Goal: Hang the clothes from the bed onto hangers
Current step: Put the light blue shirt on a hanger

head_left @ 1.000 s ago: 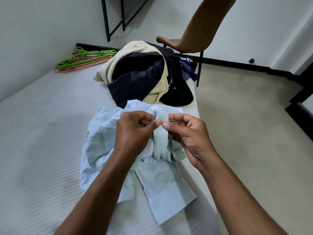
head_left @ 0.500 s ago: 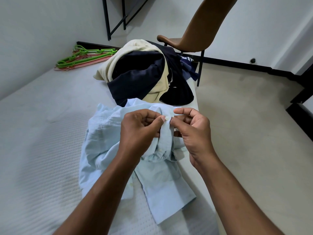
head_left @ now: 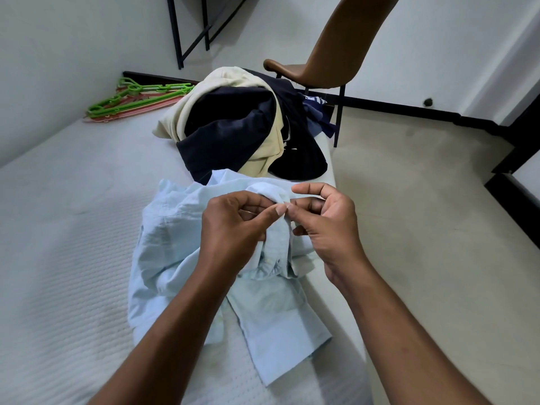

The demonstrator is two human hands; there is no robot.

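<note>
A crumpled light blue shirt [head_left: 172, 252] lies on the white mattress [head_left: 58, 258] near its right edge. My left hand [head_left: 233, 229] pinches a raised fold of the shirt between thumb and fingers. My right hand [head_left: 324, 223] meets it fingertip to fingertip, pinching the same fold at its top edge, with the other fingers curled. Behind the shirt sits a heap of clothes [head_left: 242, 127] in cream and dark navy. Green and pink plastic hangers [head_left: 137, 99] lie stacked at the far left corner of the bed.
A brown chair [head_left: 336, 54] on black legs stands past the bed's far end. A black metal frame [head_left: 190, 27] leans at the back wall. Beige floor [head_left: 423, 229] stretches to the right of the bed, with dark furniture at the right edge.
Both hands have shifted slightly right and up along the shirt's fold. The right hand's fingers have curled more and its fingertips now sit right against the left thumb.
</note>
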